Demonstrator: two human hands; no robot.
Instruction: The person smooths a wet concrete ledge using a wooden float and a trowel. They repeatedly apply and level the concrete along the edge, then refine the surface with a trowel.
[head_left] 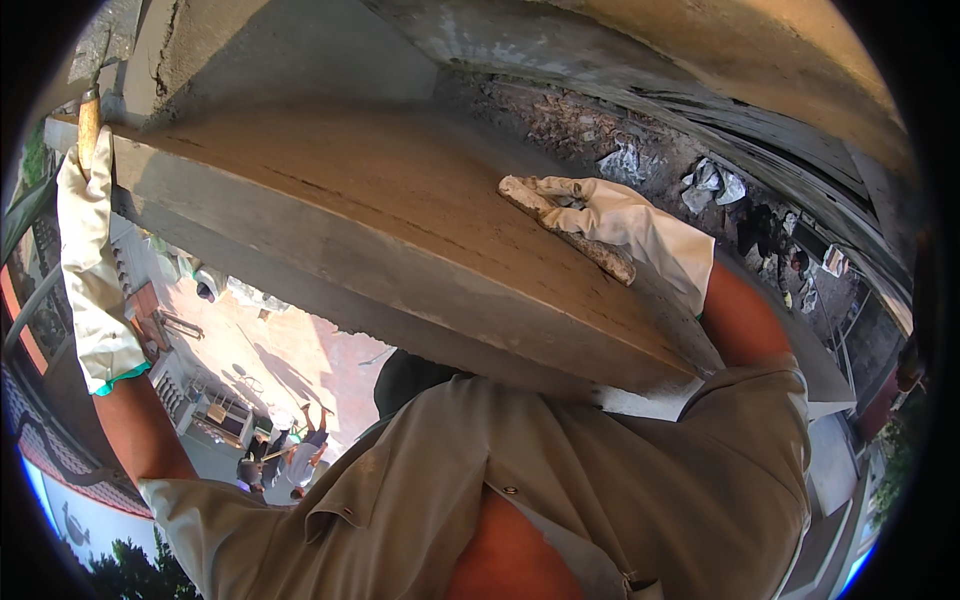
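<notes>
My left hand [86, 185], in a pale glove with a green cuff, is closed round the wooden handle of a trowel [88, 122] at the far left end of a concrete ledge. The trowel's thin metal shank points away from me, and its blade is hard to make out. In my right hand [592, 208], gloved alike, is a narrow mortar-caked hand float [606, 257], lying against the ledge's top. That top [380, 160] is covered in smooth brown mortar, with a grey front face [330, 235] below it.
A grey wall [310, 55] rises behind the ledge. Beyond its right end, debris and crumpled plastic sheets [715, 185] lie in a gap. Far below on the left, several people [290, 455] are in a sunlit yard [270, 350]; a metal railing [35, 300] runs at far left.
</notes>
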